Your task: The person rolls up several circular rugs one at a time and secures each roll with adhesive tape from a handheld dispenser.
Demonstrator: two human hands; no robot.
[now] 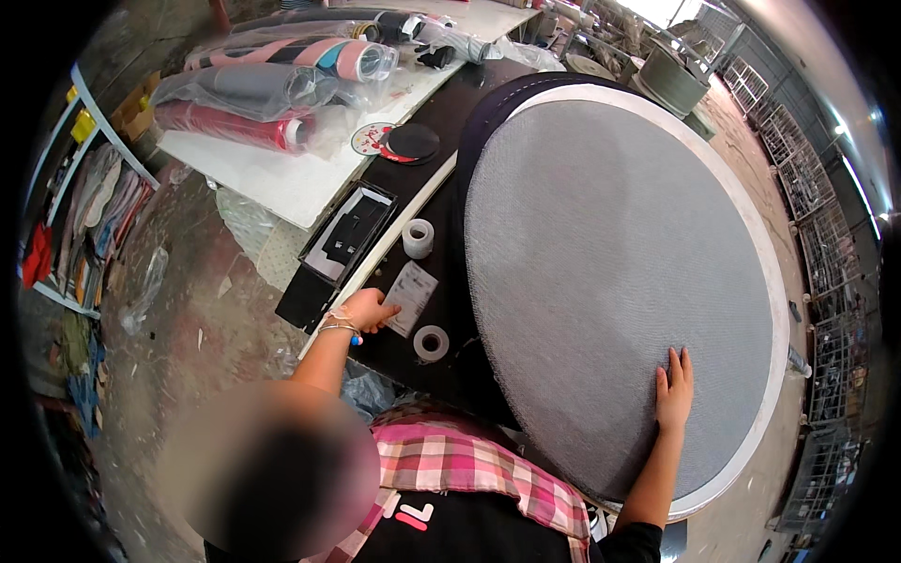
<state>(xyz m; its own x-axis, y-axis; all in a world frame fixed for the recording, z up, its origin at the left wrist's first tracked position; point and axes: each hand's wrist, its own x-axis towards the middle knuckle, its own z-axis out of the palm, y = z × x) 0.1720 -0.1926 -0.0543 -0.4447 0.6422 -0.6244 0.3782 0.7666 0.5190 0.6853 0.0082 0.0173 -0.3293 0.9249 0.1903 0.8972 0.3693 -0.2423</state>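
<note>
My left hand (369,311), with bracelets at the wrist, has its curled fingers at the left edge of a small white printed card (413,293) over the black tabletop. The thumb and fingertips appear closed on that edge. A roll of white tape (418,238) stands just beyond the card, and a second tape roll (432,343) lies on the near side. My right hand (673,394) rests flat, fingers stretched out, on a large round grey textured panel (610,263) with a pale rim. Dark fabric (477,159) borders the panel's far left edge.
Left of the tape rolls is an open black box (349,231) with dark pieces inside. Beyond it are round discs (413,142) and plastic-wrapped rolls (253,94) on a white table (235,174). A shelf with folded cloth (103,202) stands far left; metal racks (798,169) line the right.
</note>
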